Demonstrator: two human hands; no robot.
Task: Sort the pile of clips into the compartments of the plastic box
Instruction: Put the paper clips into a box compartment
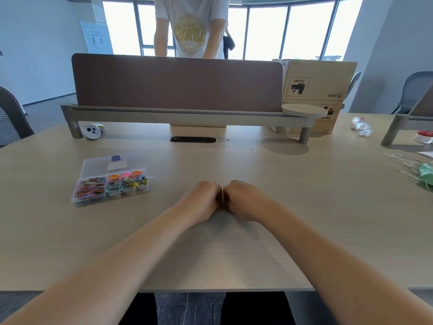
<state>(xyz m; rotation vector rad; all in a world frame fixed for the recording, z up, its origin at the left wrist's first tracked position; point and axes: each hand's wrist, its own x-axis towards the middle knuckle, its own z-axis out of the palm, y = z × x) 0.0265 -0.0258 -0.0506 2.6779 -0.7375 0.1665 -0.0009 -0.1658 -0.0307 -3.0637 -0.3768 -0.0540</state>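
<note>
Plastic box [110, 181] lies at ten o'clock from your hands, long side across the counter [281, 184], nearer your left hand [199, 200] than your right hand [243, 200]. Both grips are curled, knuckles touching; whether they pinch anything is hidden.

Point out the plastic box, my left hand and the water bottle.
plastic box [96, 167]: head view, bare part of its translucent lid.
left hand [199, 198]: head view, back of the curled hand.
water bottle [360, 126]: head view, middle of its clear body.
</note>
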